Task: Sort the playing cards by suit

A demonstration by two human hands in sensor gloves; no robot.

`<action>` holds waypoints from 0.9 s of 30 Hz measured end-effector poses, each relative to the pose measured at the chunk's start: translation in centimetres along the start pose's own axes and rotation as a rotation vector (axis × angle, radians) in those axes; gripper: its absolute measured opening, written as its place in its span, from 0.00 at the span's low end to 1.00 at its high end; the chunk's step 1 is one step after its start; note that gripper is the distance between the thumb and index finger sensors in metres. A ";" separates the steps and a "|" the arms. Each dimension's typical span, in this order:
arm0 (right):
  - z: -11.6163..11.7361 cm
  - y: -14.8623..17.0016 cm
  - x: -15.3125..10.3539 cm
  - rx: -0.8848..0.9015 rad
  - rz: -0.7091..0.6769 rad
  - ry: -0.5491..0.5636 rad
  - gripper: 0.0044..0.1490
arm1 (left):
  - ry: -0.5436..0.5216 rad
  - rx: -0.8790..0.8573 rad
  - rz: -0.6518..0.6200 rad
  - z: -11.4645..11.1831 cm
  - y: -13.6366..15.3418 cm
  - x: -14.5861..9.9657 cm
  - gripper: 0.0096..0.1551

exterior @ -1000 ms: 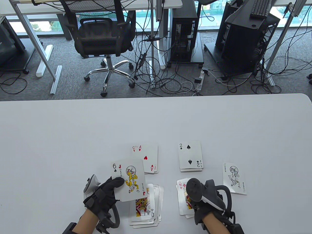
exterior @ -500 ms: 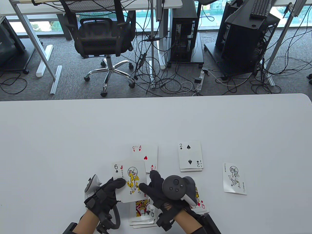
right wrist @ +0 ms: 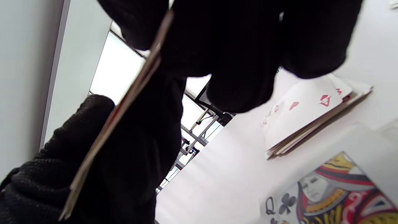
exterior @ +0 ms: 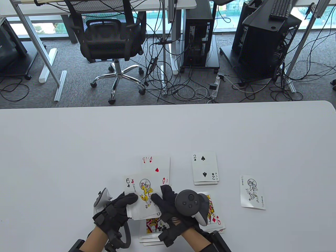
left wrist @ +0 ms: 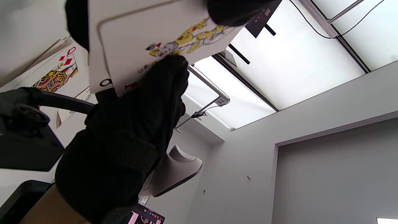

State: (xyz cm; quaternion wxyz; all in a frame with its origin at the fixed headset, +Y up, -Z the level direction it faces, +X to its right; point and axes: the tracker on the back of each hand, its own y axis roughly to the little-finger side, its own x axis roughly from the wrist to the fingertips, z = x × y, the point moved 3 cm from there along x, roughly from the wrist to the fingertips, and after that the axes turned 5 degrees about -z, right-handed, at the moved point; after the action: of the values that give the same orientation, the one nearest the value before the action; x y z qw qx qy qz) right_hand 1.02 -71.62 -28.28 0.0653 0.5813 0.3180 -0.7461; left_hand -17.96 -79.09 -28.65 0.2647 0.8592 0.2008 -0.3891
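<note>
Near the table's front edge, the left hand (exterior: 115, 210) grips a small fan of cards, colour joker (exterior: 143, 194) on top; the right hand (exterior: 170, 207), over the diamonds pile (exterior: 214, 215) a second ago, now pinches that joker, probably bound for the lone joker (exterior: 252, 192) at right.
</note>
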 end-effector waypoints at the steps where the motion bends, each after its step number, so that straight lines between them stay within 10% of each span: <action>1: -0.1 0.0 0.0 -0.002 -0.001 0.000 0.26 | -0.001 0.001 0.001 0.0 0.0 0.0 0.28; 12: -5.7 1.7 -0.8 0.064 0.044 0.085 0.26 | -0.013 0.018 -0.012 0.1 -0.4 -0.1 0.27; 27: -23.7 10.6 -7.2 -0.244 0.399 0.415 0.26 | -0.035 0.011 -0.021 0.1 -0.6 -0.2 0.27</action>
State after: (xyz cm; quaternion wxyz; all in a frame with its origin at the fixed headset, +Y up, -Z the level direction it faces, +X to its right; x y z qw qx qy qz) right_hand 27.79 -68.89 -28.84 0.2133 0.7599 0.2915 -0.5405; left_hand -18.52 -78.68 -28.71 0.2593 0.8516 0.2028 -0.4079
